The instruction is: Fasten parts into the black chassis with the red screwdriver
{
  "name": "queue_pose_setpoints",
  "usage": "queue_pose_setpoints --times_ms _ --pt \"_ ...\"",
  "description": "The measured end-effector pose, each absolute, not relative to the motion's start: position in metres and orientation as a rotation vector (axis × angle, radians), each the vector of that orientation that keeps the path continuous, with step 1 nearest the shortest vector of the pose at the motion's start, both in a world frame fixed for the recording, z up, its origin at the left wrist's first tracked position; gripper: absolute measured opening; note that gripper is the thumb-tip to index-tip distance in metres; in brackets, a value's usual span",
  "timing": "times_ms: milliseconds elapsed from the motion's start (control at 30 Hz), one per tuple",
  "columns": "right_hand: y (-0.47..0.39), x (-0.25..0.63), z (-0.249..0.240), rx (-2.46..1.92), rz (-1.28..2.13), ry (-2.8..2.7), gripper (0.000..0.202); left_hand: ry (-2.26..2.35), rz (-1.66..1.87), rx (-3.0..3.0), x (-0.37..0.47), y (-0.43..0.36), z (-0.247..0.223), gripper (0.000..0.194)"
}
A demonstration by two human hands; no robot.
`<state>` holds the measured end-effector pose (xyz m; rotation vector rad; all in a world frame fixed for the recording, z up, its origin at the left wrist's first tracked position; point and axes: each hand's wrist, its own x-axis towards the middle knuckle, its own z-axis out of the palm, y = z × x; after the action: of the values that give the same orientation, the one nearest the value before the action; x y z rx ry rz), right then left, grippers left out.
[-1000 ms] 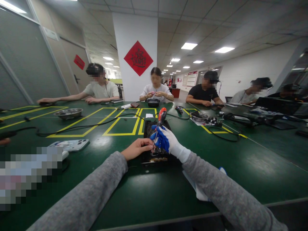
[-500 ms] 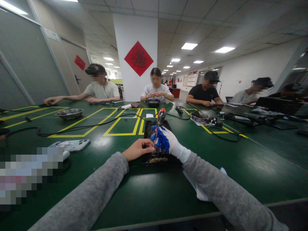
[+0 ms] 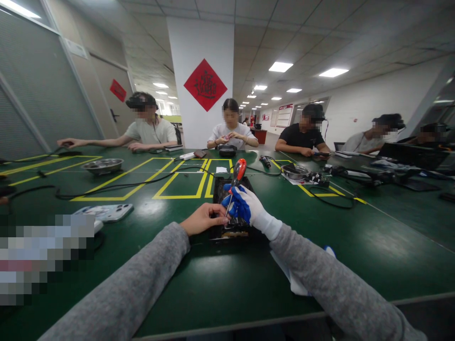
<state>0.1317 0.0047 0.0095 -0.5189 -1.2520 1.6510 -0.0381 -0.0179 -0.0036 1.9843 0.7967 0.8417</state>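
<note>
The black device [image 3: 233,233] lies flat on the green table [image 3: 220,279], midway along the near edge and set in from it. Its long sides run away from the person, an orientation that appears to give both hands equal access.

The right hand [image 3: 246,206], in a white glove with blue coating, is closed around the screwdriver [image 3: 239,172]. The red-and-black handle points up and slightly away from the person; the shaft runs down toward the device. The steep hold probably directs force along the shaft, and the coating probably limits slip.

The left hand [image 3: 204,219] is bare, its thumb and fingertips at the lower shaft, over the device's left side. Whether they pinch the shaft, a small part or nothing cannot be determined. This position would suit steadying the tip, and bare skin may give finer feel.

A white-and-blue cloth item [image 3: 297,283], possibly a second glove, lies by the near edge under the right forearm. The phone [image 3: 119,212] rests toward the left edge, apart from the device, which leaves the left forearm unobstructed.
</note>
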Motion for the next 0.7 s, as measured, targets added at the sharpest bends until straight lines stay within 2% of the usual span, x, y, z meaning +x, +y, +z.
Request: queue_pose_setpoints --times_ms 700 --pt "-0.0001 0.1323 0.0147 -0.529 1.681 -1.233 0.042 0.84 0.863 2.036 -0.0374 -0.0166 -0.0097 0.025"
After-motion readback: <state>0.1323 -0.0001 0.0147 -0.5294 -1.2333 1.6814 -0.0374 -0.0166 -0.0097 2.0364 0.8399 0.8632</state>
